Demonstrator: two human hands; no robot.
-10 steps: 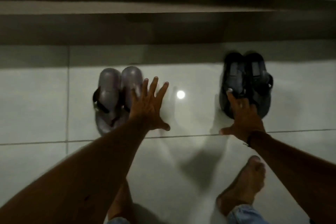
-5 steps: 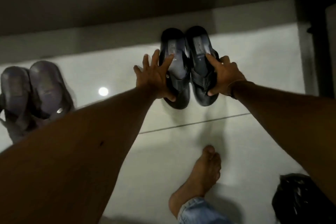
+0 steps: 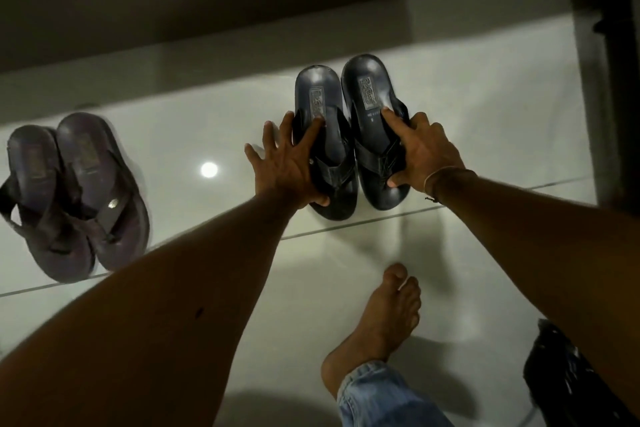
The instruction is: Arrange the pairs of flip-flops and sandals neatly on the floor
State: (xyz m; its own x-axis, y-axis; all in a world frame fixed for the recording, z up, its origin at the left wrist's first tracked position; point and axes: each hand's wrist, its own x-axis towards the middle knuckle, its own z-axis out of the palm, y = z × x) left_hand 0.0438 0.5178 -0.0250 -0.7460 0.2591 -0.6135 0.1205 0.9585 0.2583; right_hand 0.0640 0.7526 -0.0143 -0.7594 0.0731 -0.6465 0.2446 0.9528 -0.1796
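A pair of black flip-flops lies side by side on the pale tiled floor, heels toward the wall. My left hand (image 3: 287, 166) grips the left black flip-flop (image 3: 320, 104) by its outer edge, thumb at the toe end. My right hand (image 3: 420, 156) holds the right black flip-flop (image 3: 370, 90), index finger on the insole, thumb at the toe. At the far left lies a purple-grey pair of flip-flops (image 3: 79, 191), close together and slightly angled, with no hand near it.
A dark step or skirting (image 3: 207, 55) runs along the far side of the floor. A dark post (image 3: 609, 80) stands at the right. A black bag (image 3: 568, 378) lies at the lower right. My bare foot (image 3: 381, 319) rests on the tiles below the black pair.
The view has swung right from the purple-grey pair. My left hand left that pair and joined my right hand on the black flip-flops, which now lie a little closer to me.
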